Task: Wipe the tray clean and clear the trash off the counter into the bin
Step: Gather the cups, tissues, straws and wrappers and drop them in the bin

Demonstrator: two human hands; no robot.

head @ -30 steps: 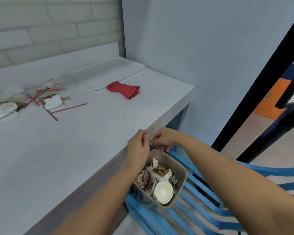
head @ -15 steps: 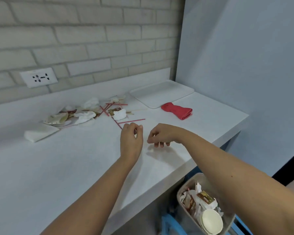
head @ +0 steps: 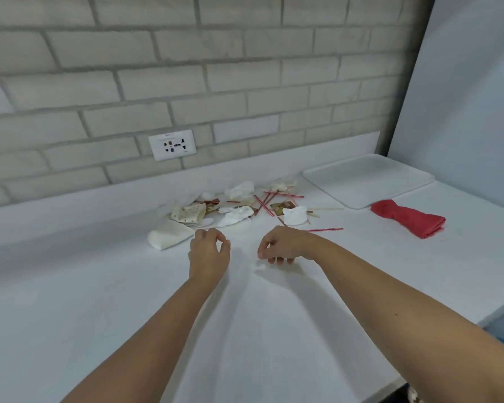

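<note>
1. I see my left hand (head: 208, 253) over the white counter (head: 99, 301), fingers curled in loose with thumb and first finger close together; I cannot tell if it pinches anything
2. My right hand (head: 282, 245) is just to the right of it, palm down, fingers bent toward the counter, with nothing in it that I can see
3. A tiny white scrap (head: 260, 266) lies on the counter right under my right fingertips
4. Just past my left hand lies a folded white napkin (head: 169, 237)
5. Farther back is the trash pile (head: 239, 207): crumpled tissues, red straws, small brown packets and thin sticks, near the back wall
6. One red straw (head: 323, 229) lies alone just behind my right wrist
7. Far right, the white tray (head: 367, 178) sits in the corner, bare on top
8. A rolled red cloth (head: 408, 218) lies on the counter beside the tray's near edge
9. A wall socket (head: 172, 144) is on the bricks
</note>
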